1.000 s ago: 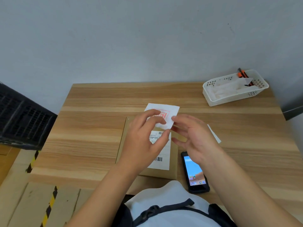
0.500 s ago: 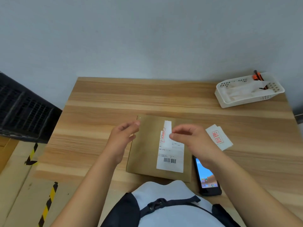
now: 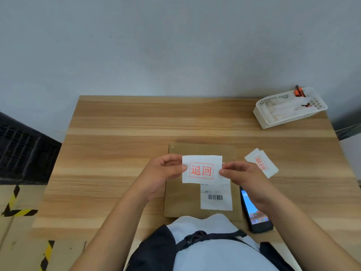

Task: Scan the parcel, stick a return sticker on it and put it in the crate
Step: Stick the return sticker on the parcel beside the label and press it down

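A flat brown parcel (image 3: pixel 181 200) with a white barcode label (image 3: pixel 216 198) lies on the wooden table (image 3: pixel 117 153) near its front edge. Above the parcel I hold a white return sticker (image 3: pixel 202 169) with red print, flat and facing up. My left hand (image 3: pixel 166 171) pinches its left edge and my right hand (image 3: pixel 240 175) pinches its right edge. A black crate (image 3: pixel 23 151) stands to the left of the table, partly out of view.
A black phone (image 3: pixel 255 212) with a lit screen lies right of the parcel. More return stickers (image 3: pixel 262 163) lie on the table behind my right hand. A white basket (image 3: pixel 289 108) with papers and an orange tool stands at the back right corner.
My left hand has come back from the parcel's left edge to the sticker. Both hands now hold the sticker spread flat with its print up, where before my right hand held it edge-on.
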Demonstrator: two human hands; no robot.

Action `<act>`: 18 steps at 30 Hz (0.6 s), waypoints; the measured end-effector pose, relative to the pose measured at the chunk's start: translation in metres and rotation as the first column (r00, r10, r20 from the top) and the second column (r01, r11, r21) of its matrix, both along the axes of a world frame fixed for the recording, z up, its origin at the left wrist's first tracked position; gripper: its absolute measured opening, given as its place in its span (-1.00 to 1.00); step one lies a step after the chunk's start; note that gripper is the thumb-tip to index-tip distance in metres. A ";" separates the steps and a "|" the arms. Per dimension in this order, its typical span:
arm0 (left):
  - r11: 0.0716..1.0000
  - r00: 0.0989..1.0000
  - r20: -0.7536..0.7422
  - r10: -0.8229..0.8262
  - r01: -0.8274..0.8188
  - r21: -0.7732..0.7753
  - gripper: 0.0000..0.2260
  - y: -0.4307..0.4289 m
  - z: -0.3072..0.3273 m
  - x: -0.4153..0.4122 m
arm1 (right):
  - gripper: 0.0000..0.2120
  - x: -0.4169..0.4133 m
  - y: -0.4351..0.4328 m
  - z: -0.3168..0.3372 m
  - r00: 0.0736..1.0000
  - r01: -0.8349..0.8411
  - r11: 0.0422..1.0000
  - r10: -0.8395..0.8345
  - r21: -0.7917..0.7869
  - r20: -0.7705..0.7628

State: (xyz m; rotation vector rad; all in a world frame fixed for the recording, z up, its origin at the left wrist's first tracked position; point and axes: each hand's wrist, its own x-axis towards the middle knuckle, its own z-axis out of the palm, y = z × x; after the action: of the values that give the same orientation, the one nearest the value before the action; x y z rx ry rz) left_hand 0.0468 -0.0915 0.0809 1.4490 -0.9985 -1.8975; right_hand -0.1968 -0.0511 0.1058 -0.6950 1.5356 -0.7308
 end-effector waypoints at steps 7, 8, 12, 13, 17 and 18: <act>0.995 0.993 0.079 0.085 -0.088 0.046 -0.89 -0.002 -0.026 0.010 | -0.95 0.029 0.004 -0.021 0.989 0.090 0.995 -0.084 0.044 -0.119; 0.994 0.992 0.089 0.085 -0.090 0.055 -0.89 -0.001 -0.030 0.012 | -0.99 0.033 0.005 -0.026 0.986 0.104 0.993 -0.096 0.055 -0.137; 0.992 0.989 0.131 0.074 -0.087 0.092 -0.90 0.007 -0.046 0.022 | -0.92 0.049 0.008 -0.049 0.976 0.136 0.985 -0.114 0.110 -0.188; 0.992 0.989 0.133 0.070 -0.083 0.097 -0.90 0.008 -0.049 0.024 | -0.90 0.050 0.009 -0.054 0.972 0.145 0.982 -0.119 0.120 -0.202; 0.995 0.987 0.156 0.046 -0.059 0.080 -0.88 0.004 -0.062 0.029 | -0.88 0.055 0.006 -0.067 0.960 0.172 0.973 -0.130 0.152 -0.249; 0.996 0.986 0.166 0.033 -0.046 0.072 -0.87 0.001 -0.064 0.028 | -0.88 0.057 0.002 -0.068 0.956 0.183 0.971 -0.139 0.154 -0.260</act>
State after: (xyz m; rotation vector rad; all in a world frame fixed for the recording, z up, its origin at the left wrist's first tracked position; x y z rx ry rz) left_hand 0.0752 -0.0907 0.0172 1.6798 -0.9730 -1.8286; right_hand -0.1394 -0.0486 0.0382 -0.5470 1.8789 -0.6360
